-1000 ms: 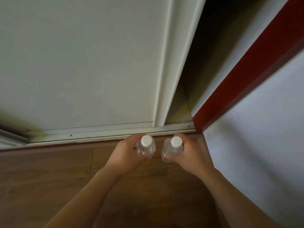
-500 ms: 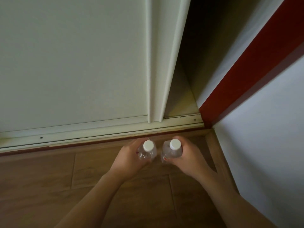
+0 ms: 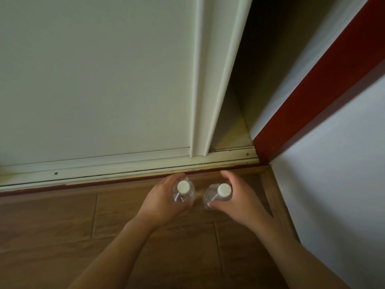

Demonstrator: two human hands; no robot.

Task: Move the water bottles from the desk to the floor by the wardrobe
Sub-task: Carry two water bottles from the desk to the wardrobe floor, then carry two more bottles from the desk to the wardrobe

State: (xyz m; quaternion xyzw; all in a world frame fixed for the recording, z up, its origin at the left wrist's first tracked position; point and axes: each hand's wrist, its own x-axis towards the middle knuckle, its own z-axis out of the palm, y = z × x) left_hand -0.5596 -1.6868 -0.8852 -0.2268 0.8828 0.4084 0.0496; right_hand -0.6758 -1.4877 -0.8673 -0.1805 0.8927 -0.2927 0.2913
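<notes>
Two clear water bottles with white caps stand upright side by side, low over the wooden floor (image 3: 52,222), just in front of the wardrobe's bottom rail. My left hand (image 3: 161,203) is wrapped around the left bottle (image 3: 183,192). My right hand (image 3: 237,200) grips the right bottle (image 3: 217,195), with fingers curled over its far side. The bottles' bases are hidden by my hands, so I cannot tell whether they touch the floor.
The wardrobe's white sliding door (image 3: 93,80) fills the upper left, with its track (image 3: 125,165) along the floor. To the right lies the dark open wardrobe interior (image 3: 270,69), a red frame (image 3: 312,90) and a white wall (image 3: 343,163).
Both hands have gone lower and slightly apart with the bottles, closer to the floor by the wardrobe rail. The view has shifted a little to the right.
</notes>
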